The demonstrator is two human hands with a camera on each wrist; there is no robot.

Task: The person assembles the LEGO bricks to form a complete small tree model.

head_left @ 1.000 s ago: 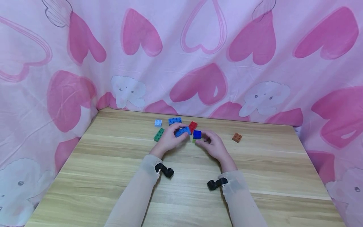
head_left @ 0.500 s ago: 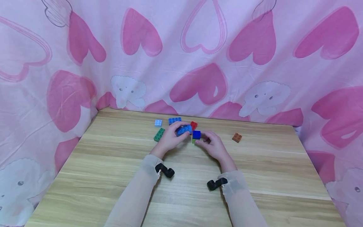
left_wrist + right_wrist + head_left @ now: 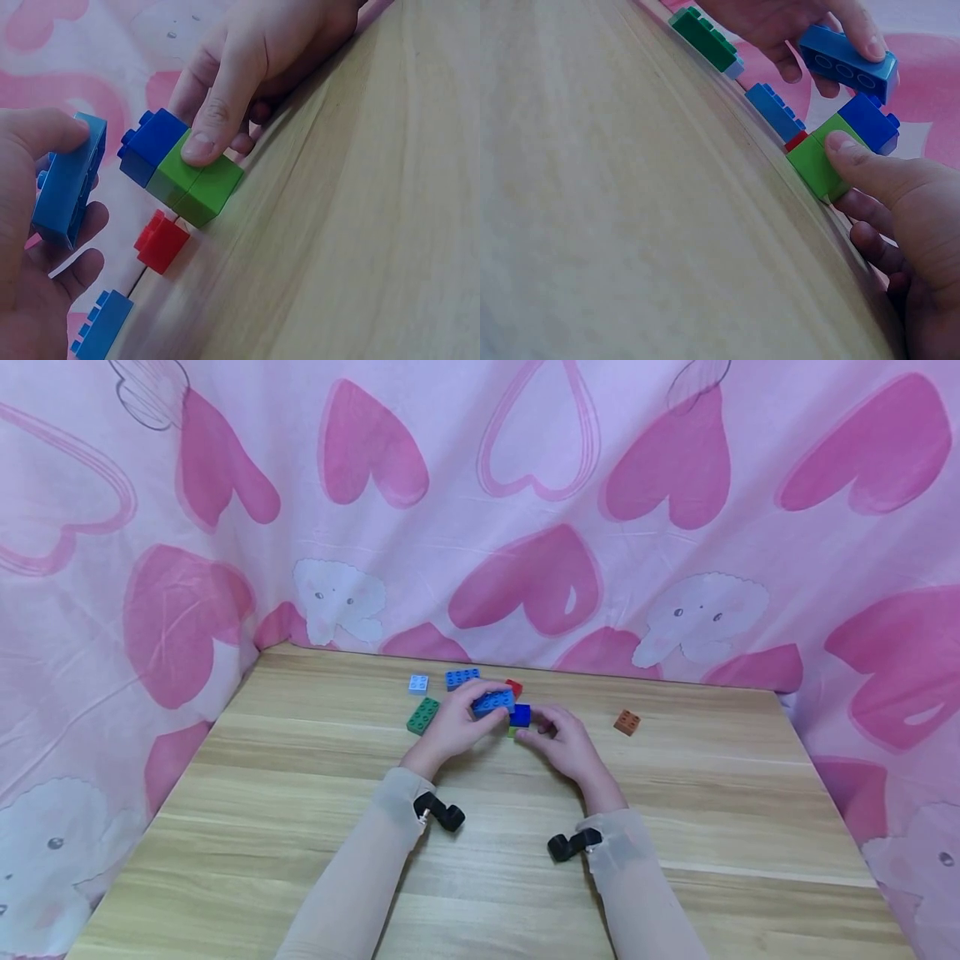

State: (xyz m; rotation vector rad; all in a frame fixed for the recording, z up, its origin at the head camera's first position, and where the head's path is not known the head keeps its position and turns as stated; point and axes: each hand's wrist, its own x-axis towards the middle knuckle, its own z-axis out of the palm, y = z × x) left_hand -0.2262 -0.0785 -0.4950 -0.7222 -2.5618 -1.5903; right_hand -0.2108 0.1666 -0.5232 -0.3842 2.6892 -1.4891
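My left hand (image 3: 459, 720) pinches a blue building brick (image 3: 493, 702) between thumb and fingers, off the table. In the right wrist view this blue brick (image 3: 847, 64) shows its hollow underside, close above a dark blue brick (image 3: 870, 124). The left wrist view shows a gap between the two. That dark blue brick sits on stacked lime green bricks (image 3: 201, 193), which stand on the table. My right hand (image 3: 567, 747) grips the stack from the right, its thumb on the green side. Just behind stands a red brick (image 3: 162, 243), partly hidden in the head view.
On the wooden table (image 3: 480, 877), a second blue brick (image 3: 462, 678), a light blue brick (image 3: 418, 684) and a dark green brick (image 3: 423, 716) lie to the left. An orange-brown brick (image 3: 627, 722) lies to the right. A pink heart-patterned curtain (image 3: 525, 577) hangs behind the table.
My left hand has moved a little to the right and up with the blue brick, nearer the stack, and now covers more of the red brick. The right hand has stayed almost still.
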